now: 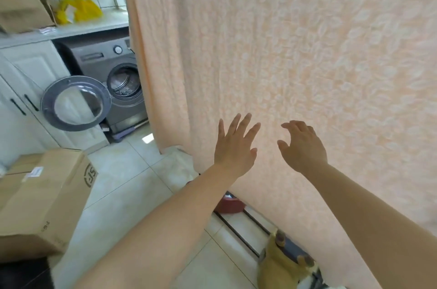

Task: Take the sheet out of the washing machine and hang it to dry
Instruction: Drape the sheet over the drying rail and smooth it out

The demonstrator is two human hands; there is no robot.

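Peach sheet (295, 52) hanging before both spread hands.

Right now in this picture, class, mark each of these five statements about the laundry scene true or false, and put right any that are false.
1. The peach sheet hangs spread out in front of the person. True.
2. The washing machine has its door shut. False: the round door stands swung open.
3. The left hand grips a fold of the sheet. False: its fingers are spread open, gripping nothing.
4. The right hand is open too. True.
5. A cardboard box sits on top of the washing machine. False: it sits low at the person's left, apart from the machine.
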